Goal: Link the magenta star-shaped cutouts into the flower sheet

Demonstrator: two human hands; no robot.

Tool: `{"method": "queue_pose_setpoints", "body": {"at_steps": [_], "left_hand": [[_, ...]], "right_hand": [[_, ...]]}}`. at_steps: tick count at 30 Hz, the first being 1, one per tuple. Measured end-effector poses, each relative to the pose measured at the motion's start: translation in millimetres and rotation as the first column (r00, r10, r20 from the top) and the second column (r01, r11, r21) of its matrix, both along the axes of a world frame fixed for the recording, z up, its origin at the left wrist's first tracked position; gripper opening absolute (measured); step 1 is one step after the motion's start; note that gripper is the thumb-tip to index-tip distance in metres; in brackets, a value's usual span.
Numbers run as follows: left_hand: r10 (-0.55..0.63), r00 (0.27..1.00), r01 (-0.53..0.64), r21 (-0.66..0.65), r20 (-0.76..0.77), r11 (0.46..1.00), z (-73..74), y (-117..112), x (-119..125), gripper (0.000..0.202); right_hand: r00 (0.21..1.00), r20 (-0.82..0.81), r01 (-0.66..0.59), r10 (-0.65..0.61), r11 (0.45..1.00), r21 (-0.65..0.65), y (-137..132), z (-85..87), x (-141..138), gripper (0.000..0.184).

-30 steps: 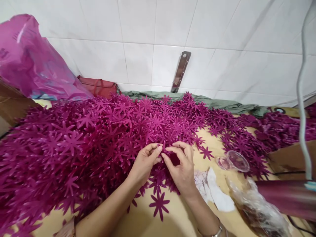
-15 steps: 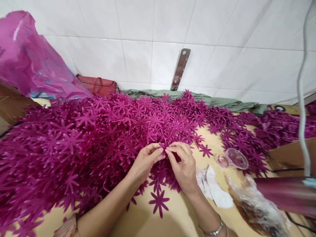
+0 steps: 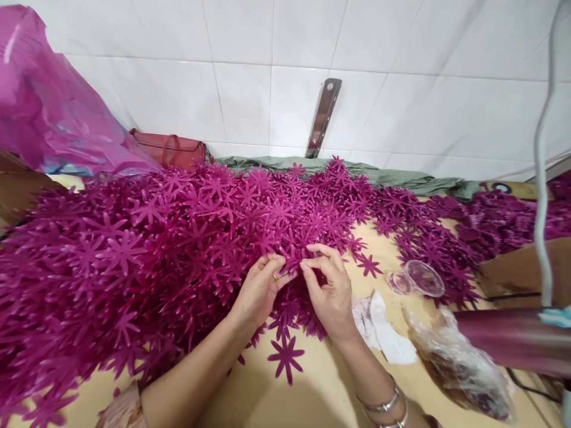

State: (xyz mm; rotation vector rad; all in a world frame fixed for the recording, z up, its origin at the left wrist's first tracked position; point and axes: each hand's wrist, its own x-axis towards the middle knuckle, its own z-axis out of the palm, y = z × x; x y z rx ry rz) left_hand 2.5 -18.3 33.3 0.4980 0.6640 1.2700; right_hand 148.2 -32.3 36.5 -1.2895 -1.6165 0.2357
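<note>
Between my two hands is a magenta flower-shaped piece [image 3: 292, 259] with narrow petals, held in front of a big heap of the same pieces [image 3: 191, 238]. My left hand [image 3: 261, 288] is closed, thumb and fingers pinched at the piece's left side, a ring on one finger. From the right, my right hand [image 3: 329, 286] pinches a petal between thumb and forefinger, its other fingers curled above. One loose flower piece [image 3: 286, 360] lies flat on the table below my hands. Another single flower piece [image 3: 369, 266] rests to the right of my right hand.
On the table [image 3: 250, 392] at the right are a clear plastic cup [image 3: 426, 279], white tissue [image 3: 392, 339] and a plastic-wrapped bundle [image 3: 464, 368]. A grey cable [image 3: 540, 178] hangs there. A pink plastic bag [image 3: 57, 107] and red handbag [image 3: 169, 148] stand at the back left.
The fingers of both hands have shifted on the flower piece; its petals now show more openly between them. The whole view has moved slightly.
</note>
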Motion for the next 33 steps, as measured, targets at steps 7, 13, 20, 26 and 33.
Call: {"method": "queue_pose_setpoints", "body": {"at_steps": [7, 13, 20, 26, 33], "left_hand": [[0.040, 0.998, -0.041, -0.042, -0.039, 0.998, -6.2, 2.8, -1.0, 0.031], [0.066, 0.997, -0.067, -0.011, -0.051, 0.998, -9.6, 2.3, 2.9, 0.039], [0.033, 0.993, -0.028, 0.046, -0.112, 0.999, -7.6, -0.1, 3.8, 0.045], [0.041, 0.992, -0.039, 0.022, -0.116, 0.999, -8.9, 0.7, 4.6, 0.057], [0.035, 0.993, -0.030, 0.044, -0.108, 0.999, -11.1, 0.6, 4.2, 0.049]], "right_hand": [[0.846, -0.527, -0.026, -0.082, 0.981, -0.193, 12.0, -8.9, 11.0, 0.063], [0.480, -0.877, -0.379, 0.010, 0.904, -0.196, 21.0, -1.3, 13.4, 0.087], [0.509, -0.859, -0.312, -0.044, 0.921, -0.232, 21.9, -2.8, 15.5, 0.084], [0.574, -0.797, -0.172, -0.190, 0.923, -0.344, 24.0, -13.9, 19.4, 0.091], [0.566, -0.799, -0.175, -0.204, 0.917, -0.358, 26.1, -14.0, 19.4, 0.092]]}}
